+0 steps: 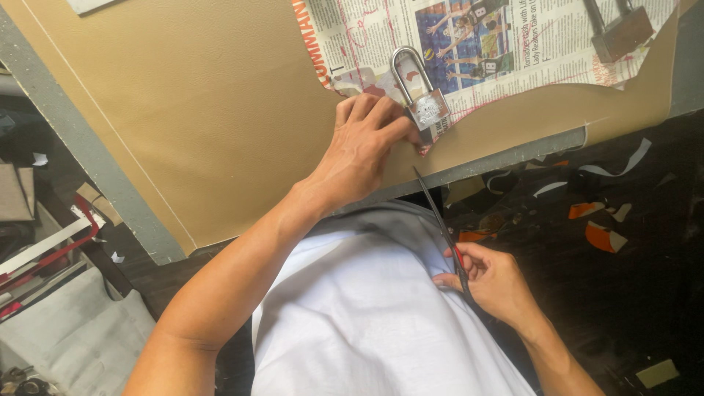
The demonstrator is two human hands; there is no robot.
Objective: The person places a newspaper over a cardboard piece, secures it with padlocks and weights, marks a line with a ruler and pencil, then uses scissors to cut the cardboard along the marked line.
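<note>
Left hand [367,143] flat, fingers pressing tan sheet [220,110], tips touching padlock [422,103]. Right hand [488,282] closed around scissors [440,220]; blades point up toward left fingertips, just below sheet edge.

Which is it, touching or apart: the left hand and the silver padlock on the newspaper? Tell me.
Touching. The head view shows the left hand pressed flat on the tan sheet, its fingertips lying against the body of the silver padlock with no gap.

Second brown padlock [622,31] up top right on the table, orange and white scraps [603,236] scattered over the dark floor, grey fabric pile [77,330] bottom left.
</note>
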